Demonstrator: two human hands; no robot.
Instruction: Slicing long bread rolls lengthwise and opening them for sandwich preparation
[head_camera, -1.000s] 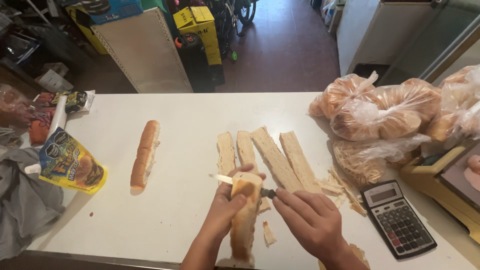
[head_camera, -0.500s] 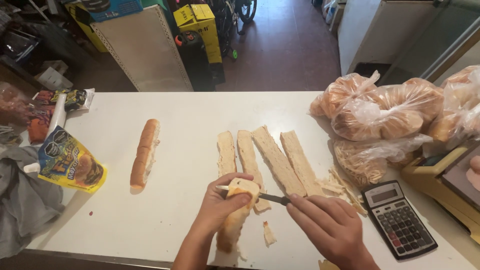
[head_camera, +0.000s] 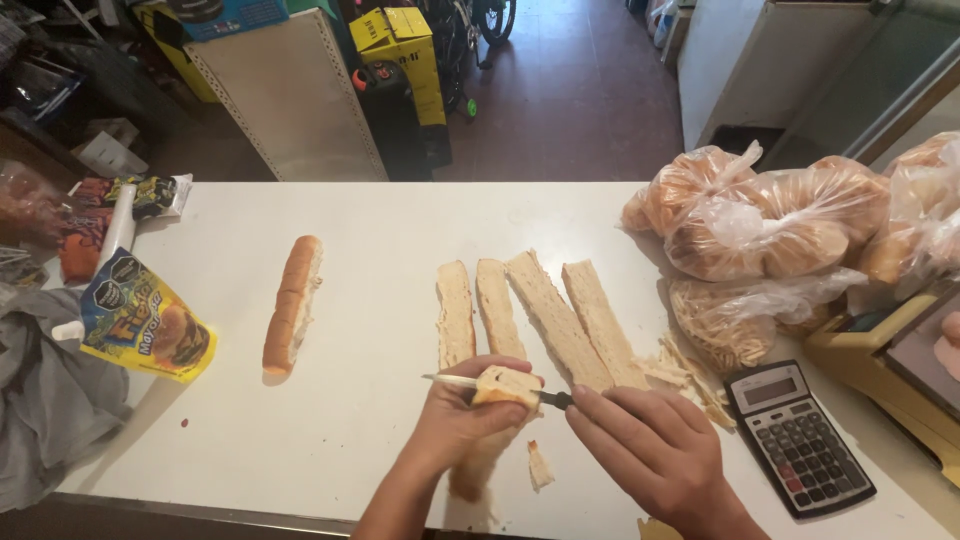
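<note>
A: Position of the bread roll (head_camera: 490, 430)?

B: Near edge of the white table (head_camera: 370, 330), just in front of the person. Long axis runs roughly away from the body, tilted slightly right at the far end. Left hand (head_camera: 455, 425) is wrapped around it, fingers curled closed over the far end.

A: Right hand (head_camera: 650, 450)?

B: Closed on the dark handle of a knife (head_camera: 470, 383). Blade lies crosswise to the roll, tip pointing left, passing through the far end just under the left fingers.

A: Which hand is nearer the roll?

B: Left, in full contact. Right touches it only through the blade.

A: Surroundings?

B: Four cut bread halves (head_camera: 540, 315) lie just beyond, an uncut roll (head_camera: 292, 300) well to the left, a calculator (head_camera: 800, 435) to the right.
</note>
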